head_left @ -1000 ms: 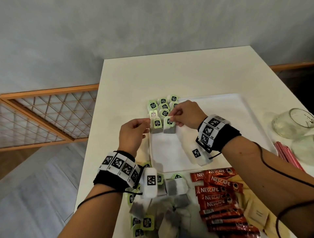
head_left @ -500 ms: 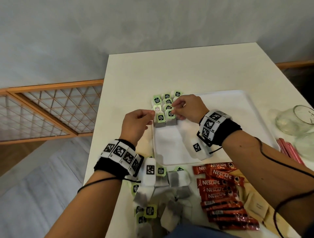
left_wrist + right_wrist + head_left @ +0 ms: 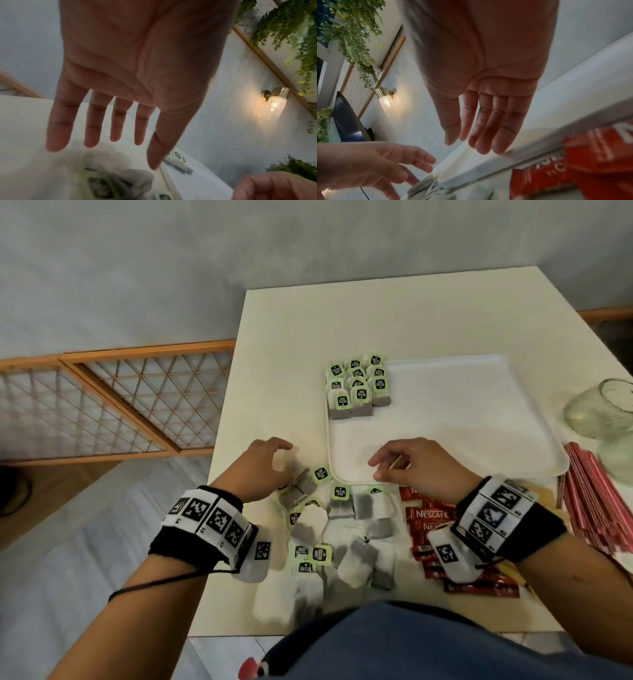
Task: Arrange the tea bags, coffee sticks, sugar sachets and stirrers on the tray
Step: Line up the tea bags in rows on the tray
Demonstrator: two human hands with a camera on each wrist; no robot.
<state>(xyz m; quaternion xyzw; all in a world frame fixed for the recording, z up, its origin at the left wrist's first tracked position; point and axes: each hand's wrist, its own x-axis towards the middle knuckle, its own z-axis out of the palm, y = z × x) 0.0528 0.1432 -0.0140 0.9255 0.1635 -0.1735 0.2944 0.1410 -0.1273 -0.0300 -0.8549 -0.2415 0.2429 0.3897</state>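
Observation:
A white tray (image 3: 462, 412) lies on the table with several green-tagged tea bags (image 3: 356, 392) in rows at its far left corner. Loose tea bags (image 3: 342, 529) are heaped on the table in front of the tray. My left hand (image 3: 279, 462) hovers over the left end of that heap (image 3: 106, 182), fingers spread and holding nothing. My right hand (image 3: 385, 469) hangs over the tray's near rim (image 3: 530, 152), fingers straight and empty. Red coffee sticks (image 3: 428, 518) lie partly under my right wrist. Red stirrers (image 3: 596, 505) lie at the right.
Glass jars (image 3: 603, 409) stand at the table's right edge, beyond the stirrers. The table's left edge (image 3: 222, 440) runs close to my left hand, with a wooden lattice screen (image 3: 113, 402) below it. Most of the tray's floor is bare.
Both hands have let go of the tea bags at the tray's far left corner and drawn back toward me. The left one is now over the loose heap, the right over the tray's near rim.

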